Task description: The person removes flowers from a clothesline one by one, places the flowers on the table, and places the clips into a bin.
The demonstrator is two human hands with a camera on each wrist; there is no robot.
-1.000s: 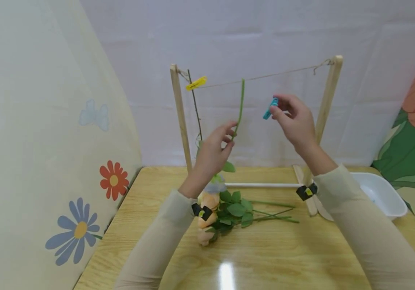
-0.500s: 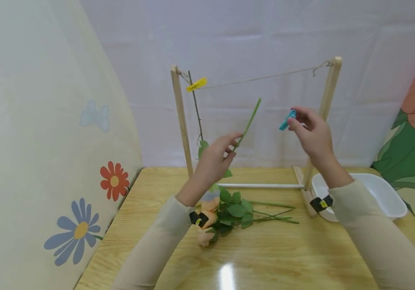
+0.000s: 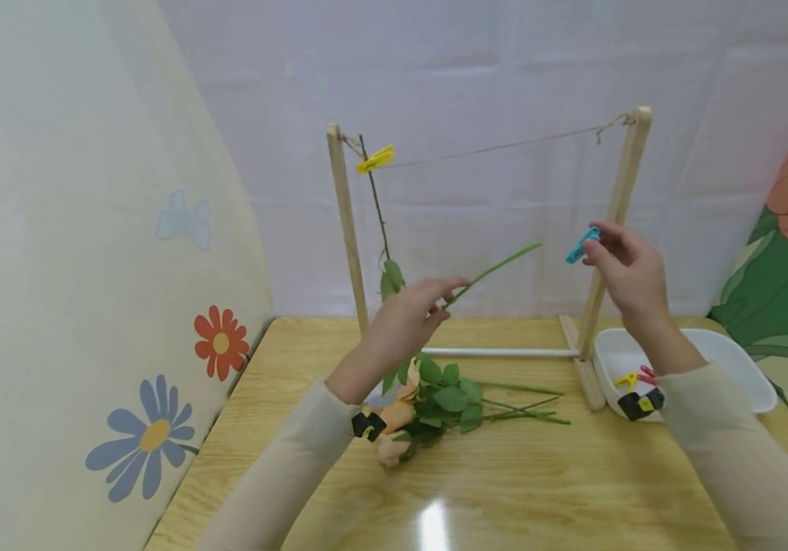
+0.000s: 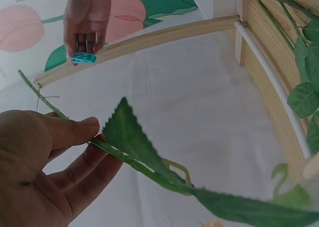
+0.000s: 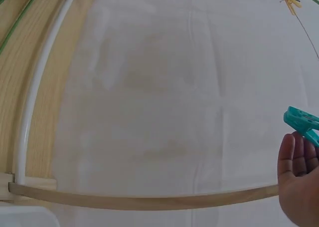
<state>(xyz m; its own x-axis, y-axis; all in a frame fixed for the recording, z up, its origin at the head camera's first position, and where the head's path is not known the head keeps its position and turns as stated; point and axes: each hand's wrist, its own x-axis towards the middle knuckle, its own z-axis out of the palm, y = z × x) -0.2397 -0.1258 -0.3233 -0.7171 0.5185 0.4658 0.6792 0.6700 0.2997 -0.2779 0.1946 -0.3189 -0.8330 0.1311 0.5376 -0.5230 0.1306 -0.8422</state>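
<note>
My left hand (image 3: 404,317) pinches a green flower stem (image 3: 504,262) between thumb and fingers; its bare end slants up to the right, below the twine (image 3: 490,151). Serrated leaves (image 4: 132,132) sprout from it just past the fingertips in the left wrist view. Near the right post, my right hand (image 3: 635,272) pinches a blue clothespin (image 3: 583,245), apart from both stem and twine. At the twine's left end, a yellow clothespin (image 3: 376,158) grips a dark stem (image 3: 378,203) that hangs downward. The flower head on my held stem is hidden behind the left hand.
Wooden posts (image 3: 347,229) carry the twine, with a white rod (image 3: 504,353) between them low down. Peach roses (image 3: 394,417) with green leaves (image 3: 450,398) lie on the table (image 3: 504,482). At right, a white basin (image 3: 738,375) holds yellow (image 3: 628,380) and red clothespins (image 3: 647,373).
My left hand has lowered, and the stem has tipped from near upright toward the right. The right hand has moved right and down with the blue clothespin, uncovering clothespins in the basin.
</note>
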